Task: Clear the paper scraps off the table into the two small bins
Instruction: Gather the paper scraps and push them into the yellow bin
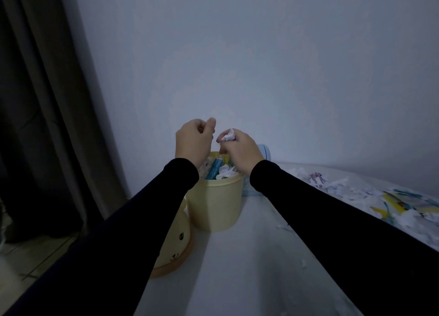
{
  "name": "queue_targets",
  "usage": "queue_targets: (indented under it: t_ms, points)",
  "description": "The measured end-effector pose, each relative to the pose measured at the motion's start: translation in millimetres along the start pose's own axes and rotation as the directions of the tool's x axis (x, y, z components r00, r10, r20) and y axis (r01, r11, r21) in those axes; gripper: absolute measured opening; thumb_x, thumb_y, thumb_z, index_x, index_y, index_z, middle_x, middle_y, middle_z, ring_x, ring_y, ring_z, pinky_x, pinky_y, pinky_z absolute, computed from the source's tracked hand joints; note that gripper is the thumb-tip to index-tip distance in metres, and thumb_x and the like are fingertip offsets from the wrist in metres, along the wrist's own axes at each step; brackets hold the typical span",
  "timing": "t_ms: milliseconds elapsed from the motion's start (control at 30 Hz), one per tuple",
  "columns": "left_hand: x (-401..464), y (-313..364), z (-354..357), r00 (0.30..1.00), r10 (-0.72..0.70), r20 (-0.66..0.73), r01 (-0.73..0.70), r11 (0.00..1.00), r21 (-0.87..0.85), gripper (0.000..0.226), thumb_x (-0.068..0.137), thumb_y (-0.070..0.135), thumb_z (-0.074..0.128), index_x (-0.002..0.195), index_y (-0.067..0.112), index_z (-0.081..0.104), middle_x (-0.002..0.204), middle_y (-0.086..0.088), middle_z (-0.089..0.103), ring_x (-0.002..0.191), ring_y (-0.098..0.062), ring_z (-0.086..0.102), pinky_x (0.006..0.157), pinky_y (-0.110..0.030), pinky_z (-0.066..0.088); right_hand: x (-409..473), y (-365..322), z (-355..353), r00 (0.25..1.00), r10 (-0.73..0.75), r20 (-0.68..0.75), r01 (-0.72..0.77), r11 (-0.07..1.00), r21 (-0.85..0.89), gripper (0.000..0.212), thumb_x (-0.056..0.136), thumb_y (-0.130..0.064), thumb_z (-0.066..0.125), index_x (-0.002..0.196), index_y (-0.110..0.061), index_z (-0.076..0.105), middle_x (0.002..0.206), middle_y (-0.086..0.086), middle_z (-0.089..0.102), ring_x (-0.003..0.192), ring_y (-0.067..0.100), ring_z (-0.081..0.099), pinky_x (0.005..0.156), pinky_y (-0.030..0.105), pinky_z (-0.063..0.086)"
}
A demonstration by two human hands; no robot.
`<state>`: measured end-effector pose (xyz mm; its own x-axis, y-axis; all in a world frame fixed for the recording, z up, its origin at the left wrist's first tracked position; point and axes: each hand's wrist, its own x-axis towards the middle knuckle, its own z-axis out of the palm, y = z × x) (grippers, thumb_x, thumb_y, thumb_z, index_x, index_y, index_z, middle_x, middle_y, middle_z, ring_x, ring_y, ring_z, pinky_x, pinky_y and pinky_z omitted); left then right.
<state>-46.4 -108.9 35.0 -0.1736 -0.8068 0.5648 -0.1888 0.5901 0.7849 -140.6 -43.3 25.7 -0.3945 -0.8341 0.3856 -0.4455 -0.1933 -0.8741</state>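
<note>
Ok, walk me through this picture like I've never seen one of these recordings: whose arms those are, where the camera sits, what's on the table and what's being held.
There is no machine here. The single picture comes from a camera worn on a person's head, looking forward and down, so the two black-sleeved arms are that person's own. The right hand grips a crumpled white paper scrap above a pale yellow bin, which is already packed with paper and a blue strip. The left hand is raised beside it, fingers curled, with nothing visible in it. A pale blue bin shows partly behind the right wrist. A round yellow lid with a drawn face lies by the yellow bin. On the right, the table holds a pile of torn scraps, white, yellow and blue.
</note>
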Motion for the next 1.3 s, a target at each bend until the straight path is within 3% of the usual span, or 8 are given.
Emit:
queue_targets:
  t_ms: [200,333,533,667,767,900,1100,1300]
  points:
    - [-1.2,-3.8,6.2,0.999,-0.017,-0.051,0.018,1.000,0.008,0.046,0.094,0.041,0.049,0.064,0.009,0.059,0.059,-0.004,0.062,0.054,-0.017,0.059,0.056,-0.027,0.046,1.1,-4.2,4.9,0.993,0.063,0.096,-0.080,0.980,0.181,0.036,0.068,0.010,0.047,0.093,-0.013,0.060,0.086,-0.001,0.060,0.069,0.013,0.053,0.056,0.023,0.040]
    - [-2.3,1.6,4.1,0.991,-0.132,-0.007,0.131,0.990,-0.058,0.060,0.099,0.050,0.029,0.076,0.009,0.066,0.058,-0.003,0.062,0.057,-0.013,0.056,0.060,-0.025,0.042,5.1,-3.6,2.6,0.998,0.017,0.068,-0.029,0.982,0.188,0.048,0.068,0.012,0.049,0.100,-0.022,0.060,0.111,0.003,0.055,0.095,0.021,0.055,0.073,0.029,0.047]
    - [-0.5,7.9,-13.2,0.852,-0.351,0.388,0.445,0.876,-0.187,0.048,0.096,0.050,0.033,0.075,0.014,0.057,0.070,-0.004,0.056,0.043,-0.014,0.036,0.048,-0.026,0.028,3.7,-5.1,-0.5,0.989,-0.066,0.131,0.059,0.997,0.054,0.044,0.076,0.011,0.050,0.104,-0.022,0.053,0.108,0.002,0.052,0.089,0.012,0.055,0.064,0.015,0.047]
    - [-12.8,9.0,-19.8,0.842,-0.356,0.405,0.443,0.885,-0.144,0.024,0.092,0.023,0.041,0.086,0.012,0.062,0.085,-0.008,0.061,0.066,-0.021,0.054,0.060,-0.028,0.042,-0.9,-2.7,-5.5,0.973,-0.074,0.220,0.101,0.989,-0.112,0.050,0.073,0.001,0.066,0.108,-0.029,0.048,0.121,0.007,0.050,0.100,0.019,0.056,0.070,0.018,0.045]
    - [-14.0,8.8,-25.9,0.817,-0.368,0.444,0.497,0.840,-0.218,0.019,0.090,0.017,0.047,0.097,0.009,0.064,0.099,-0.014,0.062,0.083,-0.026,0.059,0.073,-0.032,0.047,-3.4,-7.1,-11.7,0.969,-0.106,0.225,0.130,0.987,-0.092,0.051,0.073,0.005,0.053,0.109,-0.031,0.047,0.116,0.002,0.048,0.089,0.017,0.054,0.059,0.017,0.041]
    - [-20.3,13.4,-32.6,0.859,-0.271,0.434,0.295,0.956,0.014,0.020,0.087,0.016,0.055,0.102,0.014,0.068,0.102,-0.003,0.065,0.096,-0.018,0.058,0.090,-0.035,0.048,-5.1,-6.1,-15.6,0.970,-0.114,0.214,0.159,0.966,-0.203,0.048,0.078,0.004,0.057,0.108,-0.031,0.047,0.118,0.003,0.046,0.099,0.016,0.052,0.069,0.015,0.041]
    - [-31.3,13.7,-29.8,0.892,-0.125,0.434,0.003,0.963,0.271,0.031,0.083,0.043,0.064,0.104,0.020,0.069,0.096,0.008,0.070,0.090,-0.008,0.063,0.061,-0.013,0.040,-6.8,-4.9,-16.8,0.980,-0.123,0.157,0.176,0.903,-0.391,0.031,0.084,-0.012,0.065,0.112,-0.022,0.056,0.116,0.004,0.046,0.089,0.013,0.053,0.065,0.013,0.039]
    - [-32.1,-0.1,-25.5,0.979,-0.073,0.190,0.002,0.939,0.345,0.015,0.083,0.011,0.060,0.095,0.014,0.069,0.094,-0.004,0.069,0.076,-0.011,0.058,0.061,-0.014,0.041,-9.3,-6.9,-26.4,0.984,-0.132,0.123,0.178,0.821,-0.543,0.036,0.074,-0.032,0.077,0.103,-0.021,0.060,0.105,-0.001,0.046,0.079,0.007,0.049,0.067,0.020,0.039]
